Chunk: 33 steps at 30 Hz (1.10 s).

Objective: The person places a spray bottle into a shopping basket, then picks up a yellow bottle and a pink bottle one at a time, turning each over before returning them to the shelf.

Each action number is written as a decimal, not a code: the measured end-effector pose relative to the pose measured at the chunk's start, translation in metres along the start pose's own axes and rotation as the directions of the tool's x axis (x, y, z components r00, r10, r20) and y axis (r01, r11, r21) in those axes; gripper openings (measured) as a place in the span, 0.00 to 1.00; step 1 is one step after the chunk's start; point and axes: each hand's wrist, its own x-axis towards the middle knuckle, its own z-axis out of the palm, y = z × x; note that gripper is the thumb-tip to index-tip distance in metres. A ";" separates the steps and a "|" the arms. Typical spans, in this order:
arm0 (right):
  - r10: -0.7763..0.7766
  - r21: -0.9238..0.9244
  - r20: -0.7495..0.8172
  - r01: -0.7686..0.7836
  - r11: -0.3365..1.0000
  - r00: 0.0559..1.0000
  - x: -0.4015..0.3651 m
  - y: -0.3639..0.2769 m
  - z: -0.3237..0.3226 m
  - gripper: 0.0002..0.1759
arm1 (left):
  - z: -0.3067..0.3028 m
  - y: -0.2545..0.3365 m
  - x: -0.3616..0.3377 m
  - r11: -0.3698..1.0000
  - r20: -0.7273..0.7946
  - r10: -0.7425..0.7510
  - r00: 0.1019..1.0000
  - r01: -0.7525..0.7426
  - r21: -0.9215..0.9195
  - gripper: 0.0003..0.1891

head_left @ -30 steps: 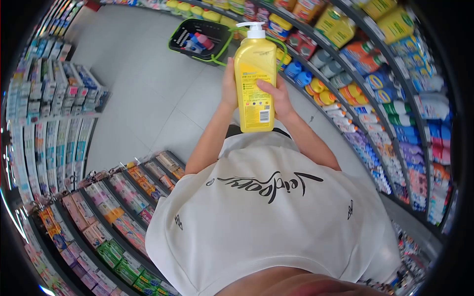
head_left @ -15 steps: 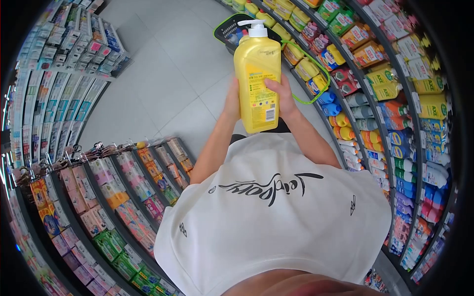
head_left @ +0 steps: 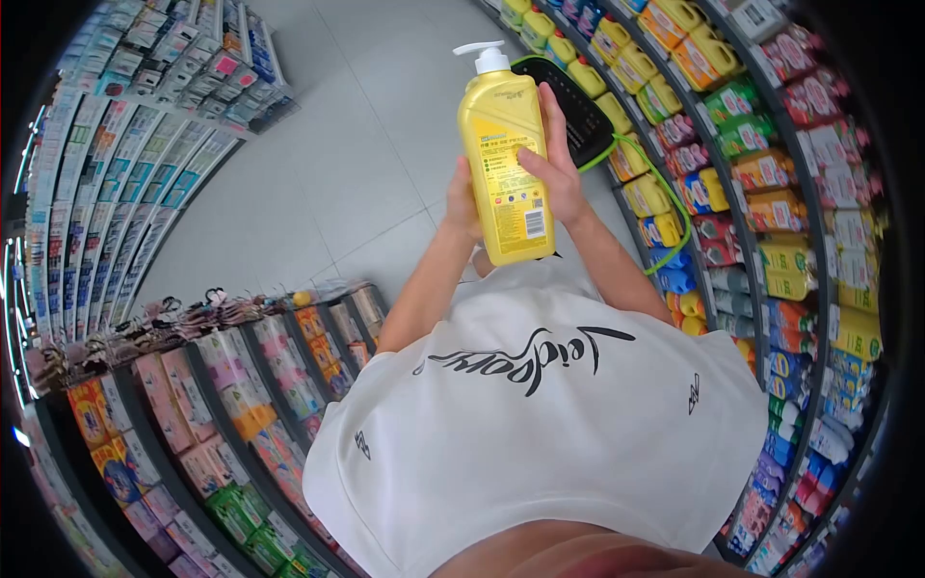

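In front of my chest I hold up a yellow pump bottle with a white pump head, tilted slightly, its printed back label and barcode facing me. My left hand is closed against its left side, with most fingers hidden behind it. On the other side my right hand grips the bottle, the thumb lying across the label and the fingers along the edge. Behind the bottle, a black shopping basket with a green rim and a long green handle is partly covered.
Shelves of coloured bottles curve along the right. On the left stand shelves of packaged goods and a rack of small hanging packs. Grey floor tiles lie between them.
The view has shifted, so the shelves and basket appear further right. My right fingers now extend higher along the bottle's edge. Both hands still hold the bottle.
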 end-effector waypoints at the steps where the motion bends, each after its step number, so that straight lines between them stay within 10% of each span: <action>1: -0.001 0.015 0.002 0.001 1.000 1.000 0.019 0.007 0.000 0.46 | -0.006 0.014 0.009 1.000 -0.002 0.014 1.000 -0.014 -0.023 0.44; 3: -0.150 -0.571 0.130 0.197 0.797 0.980 0.058 0.017 -0.002 0.45 | -0.013 0.040 0.027 1.000 -0.082 0.024 0.996 -0.023 0.013 0.45; 4: -0.147 -0.555 0.120 0.189 0.810 0.982 0.071 0.020 0.003 0.45 | -0.016 0.051 0.031 0.999 -0.157 0.029 0.987 -0.024 0.035 0.46; 6: -0.202 -0.871 0.150 0.226 0.436 0.968 0.097 0.021 0.009 0.46 | -0.034 0.073 0.047 1.000 -0.151 0.017 0.988 -0.013 0.023 0.46; 20: -0.275 -0.958 -0.049 0.033 0.285 0.960 0.161 0.047 0.008 0.52 | -0.068 0.121 0.179 0.982 0.074 -0.130 0.989 0.119 0.144 0.40; 22: -0.258 -0.934 -0.141 -0.042 0.356 0.956 0.168 0.050 -0.005 0.54 | -0.052 0.124 0.194 0.910 -0.130 -0.110 0.985 0.153 0.387 0.38; 25: -0.335 -0.826 -0.323 -0.091 0.556 0.885 0.189 0.055 -0.030 0.50 | -0.035 0.127 0.223 0.822 0.006 0.062 0.998 -0.054 0.567 0.37; 27: 0.054 0.069 -0.461 -0.025 0.997 0.886 0.201 0.055 -0.042 0.45 | -0.023 0.140 0.236 0.558 0.137 0.070 0.988 -0.153 0.816 0.38; 28: 0.222 0.301 -0.456 -0.085 0.950 0.862 0.204 0.060 -0.052 0.37 | -0.019 0.146 0.243 0.214 0.275 0.054 0.960 -0.280 0.936 0.39; 33: 0.273 0.732 -0.314 0.048 0.680 0.909 0.235 0.096 -0.080 0.31 | -0.028 0.180 0.279 -0.044 0.398 -0.090 0.913 -0.403 0.914 0.47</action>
